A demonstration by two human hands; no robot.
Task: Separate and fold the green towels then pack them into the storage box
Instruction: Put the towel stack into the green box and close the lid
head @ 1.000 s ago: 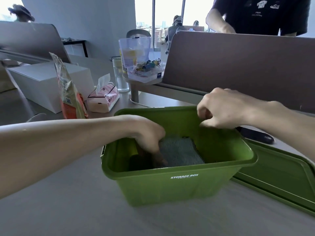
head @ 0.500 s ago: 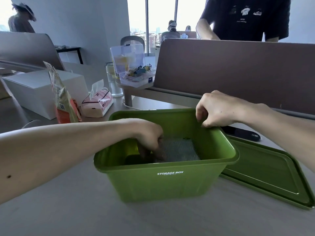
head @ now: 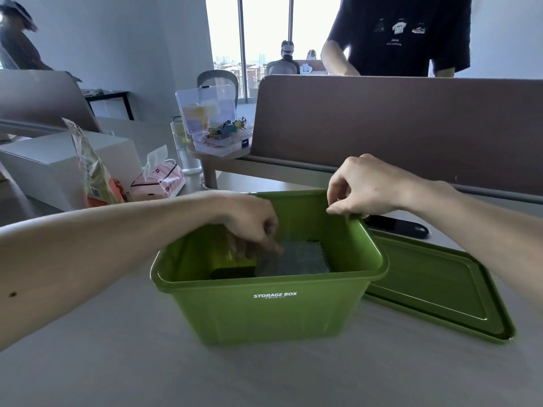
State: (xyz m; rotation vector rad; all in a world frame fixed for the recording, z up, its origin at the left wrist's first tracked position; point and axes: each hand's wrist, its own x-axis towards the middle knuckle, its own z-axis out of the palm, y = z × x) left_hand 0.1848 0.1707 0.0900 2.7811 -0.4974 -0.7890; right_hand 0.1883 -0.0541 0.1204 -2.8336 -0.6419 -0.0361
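The green storage box [head: 276, 312] stands open on the grey table in front of me. A folded grey-green towel [head: 296, 259] lies flat on its bottom, toward the right. A darker shape [head: 235, 271] sits beside it at the bottom left, partly hidden. My left hand [head: 252, 227] reaches down into the box, its fingers loosely curled and the fingertips at the towel's left edge. My right hand [head: 367, 186] pinches the rim at the box's far right corner.
The box's green lid [head: 435, 289] lies flat to its right, with a dark flat object [head: 396, 227] behind it. A tissue pack [head: 158, 180], snack bag [head: 94, 171] and white box [head: 53, 163] stand at the left. A brown partition [head: 396, 127] runs behind, with a person standing past it.
My left hand has lifted from deep in the box, off the towel's middle, to just above its left edge. My right hand stayed at the far rim. The view tilted up slightly.
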